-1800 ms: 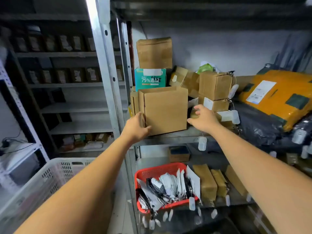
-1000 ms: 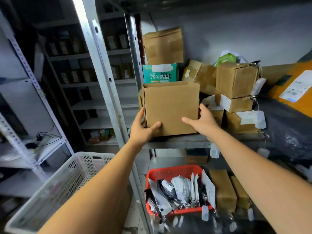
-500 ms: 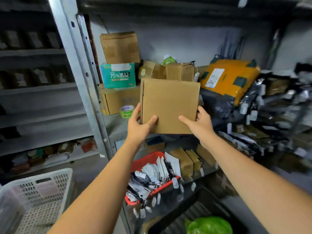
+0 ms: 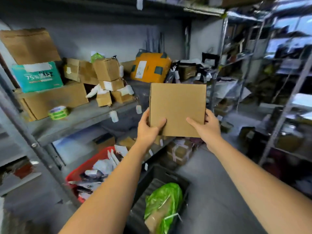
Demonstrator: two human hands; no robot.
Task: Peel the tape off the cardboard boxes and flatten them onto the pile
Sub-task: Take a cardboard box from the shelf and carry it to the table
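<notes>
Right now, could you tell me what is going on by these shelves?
A person holds a plain cardboard box upright in the air, beside the shelf. The left grip pinches its lower left edge, the right grip its lower right edge. No tape shows on the side facing the camera. A black crate with a green bag stands on the floor below.

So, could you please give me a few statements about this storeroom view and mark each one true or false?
1. Both the left hand and the right hand hold the cardboard box. True.
2. That box rests on the shelf. False: it is held in the air, clear of the shelf.
3. A teal box marked 75% lies on a larger brown carton. True.
4. The red basket stands above the teal box. False: it sits lower, below the shelf.
</notes>
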